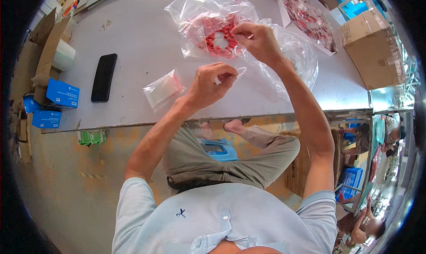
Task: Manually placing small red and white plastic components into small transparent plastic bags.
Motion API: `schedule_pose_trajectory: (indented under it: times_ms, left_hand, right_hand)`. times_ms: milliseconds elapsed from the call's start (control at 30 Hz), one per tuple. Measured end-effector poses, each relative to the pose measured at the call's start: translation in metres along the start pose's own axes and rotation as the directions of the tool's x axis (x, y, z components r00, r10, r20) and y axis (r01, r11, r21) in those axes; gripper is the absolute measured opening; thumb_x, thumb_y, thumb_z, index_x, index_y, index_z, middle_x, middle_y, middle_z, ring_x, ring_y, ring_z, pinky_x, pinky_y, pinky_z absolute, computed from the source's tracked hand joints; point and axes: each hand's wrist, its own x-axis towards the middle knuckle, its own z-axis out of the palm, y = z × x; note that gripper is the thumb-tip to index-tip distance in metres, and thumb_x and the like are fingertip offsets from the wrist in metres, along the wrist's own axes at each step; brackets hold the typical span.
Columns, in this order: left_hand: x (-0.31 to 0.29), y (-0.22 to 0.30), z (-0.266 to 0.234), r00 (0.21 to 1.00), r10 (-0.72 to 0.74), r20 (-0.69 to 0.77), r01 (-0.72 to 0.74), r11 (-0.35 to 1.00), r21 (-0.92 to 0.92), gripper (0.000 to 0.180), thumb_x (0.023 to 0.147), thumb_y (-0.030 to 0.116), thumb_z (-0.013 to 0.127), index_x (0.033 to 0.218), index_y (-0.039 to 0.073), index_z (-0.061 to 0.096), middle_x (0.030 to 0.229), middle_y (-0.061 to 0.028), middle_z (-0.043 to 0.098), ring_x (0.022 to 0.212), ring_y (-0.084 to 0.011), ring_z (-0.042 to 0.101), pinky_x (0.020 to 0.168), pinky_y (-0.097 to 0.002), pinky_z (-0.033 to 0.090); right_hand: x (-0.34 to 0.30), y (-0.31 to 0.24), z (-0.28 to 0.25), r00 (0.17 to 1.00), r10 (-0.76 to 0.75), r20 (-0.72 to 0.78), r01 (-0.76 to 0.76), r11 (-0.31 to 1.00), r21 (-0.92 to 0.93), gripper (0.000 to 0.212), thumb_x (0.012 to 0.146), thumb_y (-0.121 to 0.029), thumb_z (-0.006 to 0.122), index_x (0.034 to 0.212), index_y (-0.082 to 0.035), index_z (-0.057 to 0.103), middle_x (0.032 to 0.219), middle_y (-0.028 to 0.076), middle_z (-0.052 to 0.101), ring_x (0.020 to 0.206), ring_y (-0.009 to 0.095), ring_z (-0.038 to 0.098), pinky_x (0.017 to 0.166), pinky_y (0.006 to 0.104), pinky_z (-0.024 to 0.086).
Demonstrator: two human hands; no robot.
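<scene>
Shirt nearest, plastic tip rightward.

Bright light, bent dark edges

Tabletop room between phone and bag of red pieces; carton blocks right side.

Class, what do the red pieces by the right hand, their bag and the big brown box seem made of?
Red pieces: possibly plastic, evenly coloured; too small to judge finish. Bag: thin, glossy clear plastic, by its crinkles and glints. Box: apparently matte cardboard, with plain brown, flat faces.
</scene>
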Motion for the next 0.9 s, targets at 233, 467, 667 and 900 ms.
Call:
schedule_pose_trajectory:
  times_ms: [233, 467, 667, 900]
  left_hand:
    - [0.002, -0.01, -0.003, 0.994, 0.105, 0.012, -0.106, 0.985, 0.138, 0.011, 0.085, -0.005, 0.07, 0.096, 0.0, 0.071, 0.082, -0.0114, 0.069, 0.069, -0.0197, 0.068, 0.063, -0.0318, 0.056]
    - [0.006, -0.013, -0.003, 0.998, 0.059, 0.023, -0.062, 0.986, 0.154, 0.011, 0.085, -0.005, 0.07, 0.096, 0.0, 0.071, 0.084, -0.0123, 0.07, 0.07, -0.0218, 0.069, 0.063, -0.0324, 0.057]
    - [0.009, -0.013, -0.003, 0.997, 0.076, -0.029, -0.07, 0.985, 0.161, 0.009, 0.087, -0.004, 0.07, 0.095, 0.0, 0.07, 0.085, -0.0126, 0.069, 0.069, -0.023, 0.07, 0.062, -0.0334, 0.057]
    - [0.011, -0.011, -0.004, 0.969, 0.216, -0.123, -0.16, 0.921, 0.354, 0.01, 0.087, -0.003, 0.07, 0.095, 0.002, 0.069, 0.081, -0.0114, 0.065, 0.071, -0.0271, 0.066, 0.063, -0.0384, 0.054]
  right_hand:
    - [0.033, 0.018, 0.053, 0.968, 0.052, 0.246, -0.021, 0.992, -0.127, 0.024, 0.083, -0.021, 0.076, 0.098, -0.002, 0.074, 0.086, 0.011, 0.076, 0.078, 0.018, 0.072, 0.073, 0.0332, 0.057]
    - [0.043, 0.028, 0.063, 0.936, 0.102, 0.338, -0.031, 0.978, -0.208, 0.026, 0.08, -0.02, 0.075, 0.098, -0.001, 0.073, 0.089, 0.012, 0.076, 0.081, 0.021, 0.073, 0.075, 0.0364, 0.058]
    - [0.031, 0.018, 0.041, 0.972, 0.134, 0.191, -0.126, 0.99, -0.056, 0.018, 0.088, -0.014, 0.075, 0.098, 0.001, 0.072, 0.083, 0.01, 0.073, 0.075, 0.013, 0.069, 0.067, 0.0296, 0.055]
    - [-0.031, -0.031, -0.016, 0.916, 0.331, 0.225, -0.397, 0.821, 0.41, 0.017, 0.095, -0.017, 0.074, 0.101, -0.001, 0.072, 0.08, 0.003, 0.07, 0.068, 0.01, 0.065, 0.058, 0.0241, 0.053]
